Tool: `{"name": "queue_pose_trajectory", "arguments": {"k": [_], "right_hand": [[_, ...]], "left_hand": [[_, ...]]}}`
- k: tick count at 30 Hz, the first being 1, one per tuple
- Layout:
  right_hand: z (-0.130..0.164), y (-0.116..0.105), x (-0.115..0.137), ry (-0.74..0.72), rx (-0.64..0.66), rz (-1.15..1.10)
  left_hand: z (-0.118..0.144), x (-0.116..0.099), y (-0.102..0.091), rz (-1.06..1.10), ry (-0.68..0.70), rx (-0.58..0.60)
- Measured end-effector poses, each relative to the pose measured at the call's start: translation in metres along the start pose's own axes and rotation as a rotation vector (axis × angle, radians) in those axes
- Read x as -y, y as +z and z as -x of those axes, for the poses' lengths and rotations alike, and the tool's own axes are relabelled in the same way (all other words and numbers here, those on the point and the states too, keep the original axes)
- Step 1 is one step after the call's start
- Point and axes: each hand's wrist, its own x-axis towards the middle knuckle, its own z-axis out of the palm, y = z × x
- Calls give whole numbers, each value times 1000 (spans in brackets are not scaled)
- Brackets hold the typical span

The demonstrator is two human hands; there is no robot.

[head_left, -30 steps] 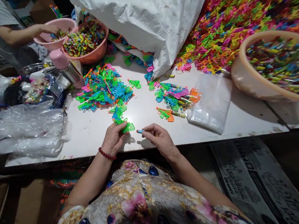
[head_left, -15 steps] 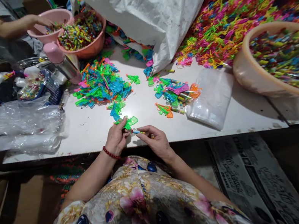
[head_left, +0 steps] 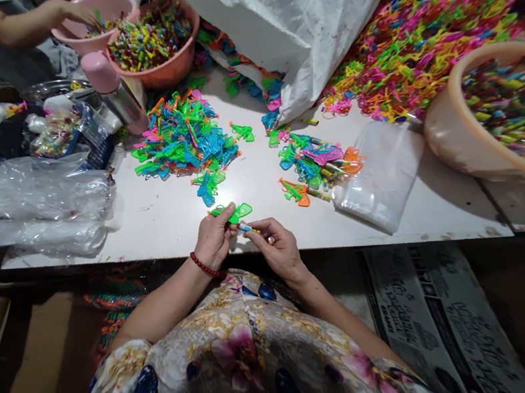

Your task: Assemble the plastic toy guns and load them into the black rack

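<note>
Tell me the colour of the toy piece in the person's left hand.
Translucent green: the toy piece pinched in the left hand. Head view, the only one.

We have one view only: a head-worn camera looking forward and steeply down over the wearer's lap onto the near edge of the white table (head_left: 155, 222), close in, hands centred, far piles cropped

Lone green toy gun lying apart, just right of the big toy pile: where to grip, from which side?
Pinch the green toy gun across its flat body from above: it lies flat on the white table, clear of the toy pile, so fingers have room around it.
</note>
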Motion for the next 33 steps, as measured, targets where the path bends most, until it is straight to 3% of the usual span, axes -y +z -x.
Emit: {"name": "queue_pose_trajectory", "arguments": {"k": [6,28,33], "right_hand": [[-1,-4,1,-1,76,27],[-2,-7,-5,-248,-64,339],[-5,-8,-5,-254,-78,363]], "left_hand": [[1,1,1,-10,-2,-20],[0,8,6,-46,-45,-42],[0,6,6,55,-247,11]]}}
